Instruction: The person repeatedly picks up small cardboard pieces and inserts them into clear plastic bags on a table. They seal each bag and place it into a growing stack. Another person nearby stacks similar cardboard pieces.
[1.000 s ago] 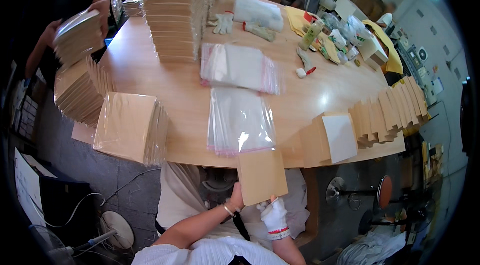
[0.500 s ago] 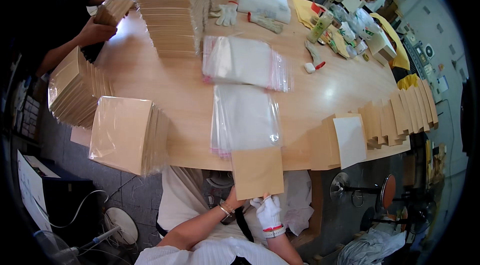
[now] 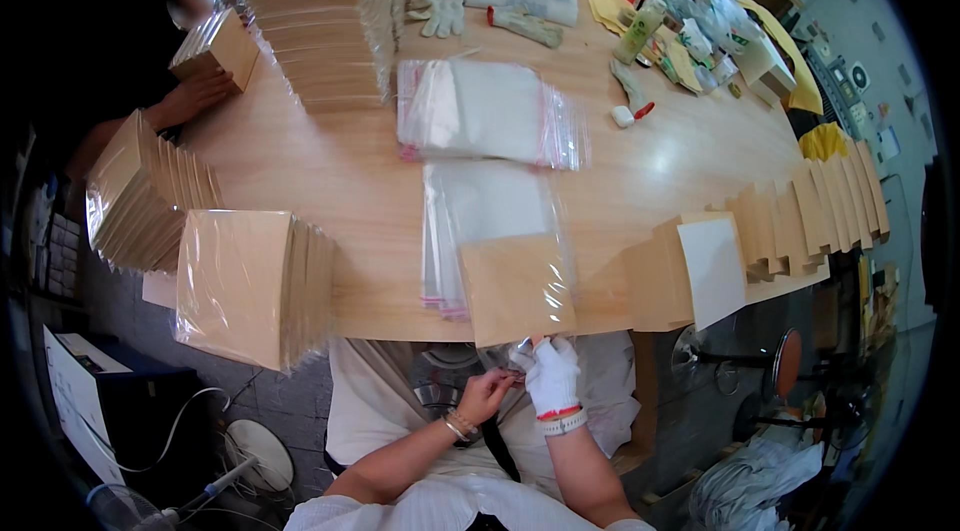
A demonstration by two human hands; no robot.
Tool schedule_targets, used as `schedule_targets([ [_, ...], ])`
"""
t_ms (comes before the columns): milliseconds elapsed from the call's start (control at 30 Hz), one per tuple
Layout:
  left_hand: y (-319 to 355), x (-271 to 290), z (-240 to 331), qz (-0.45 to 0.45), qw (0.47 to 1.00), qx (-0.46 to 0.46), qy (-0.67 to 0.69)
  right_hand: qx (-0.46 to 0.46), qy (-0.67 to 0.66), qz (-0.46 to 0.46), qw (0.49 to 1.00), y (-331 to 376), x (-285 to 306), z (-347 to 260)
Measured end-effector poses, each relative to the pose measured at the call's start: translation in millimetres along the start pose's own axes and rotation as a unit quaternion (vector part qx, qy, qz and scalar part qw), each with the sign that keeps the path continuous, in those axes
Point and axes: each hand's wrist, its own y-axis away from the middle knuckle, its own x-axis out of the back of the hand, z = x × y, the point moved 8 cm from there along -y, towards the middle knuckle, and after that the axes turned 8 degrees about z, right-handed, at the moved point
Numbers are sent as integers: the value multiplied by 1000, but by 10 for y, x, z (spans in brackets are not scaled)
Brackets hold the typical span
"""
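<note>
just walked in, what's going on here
The person's gloved right hand grips the near end of a clear plastic bag with a brown kraft packet inside; the bare left hand is at that end too. More clear bags lie beneath. At left, a co-worker's hand is on a stack of brown packets.

At the top centre, pale gloves (image 3: 443, 15) are being borne by the wooden table (image 3: 690, 196). At the upper right, a greenish bottle (image 3: 640, 31) is being flanked by crumpled plastic bags (image 3: 730, 23). At the lower left, the dark floor (image 3: 268, 383) is being partly covered by a round white base (image 3: 266, 457); at the lower right, a round-seated stool (image 3: 787, 363) and a grey bundle (image 3: 755, 484) are being seen.
</note>
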Motion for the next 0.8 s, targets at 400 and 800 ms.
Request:
schedule_targets([
  [400, 66, 110, -181, -26, 990, 93, 107, -109, -147, -117, 976, 310, -221, -125],
  [800, 1, 647, 335, 20, 988, 50, -141, 472, 511, -151, 702, 768, -400, -683],
])
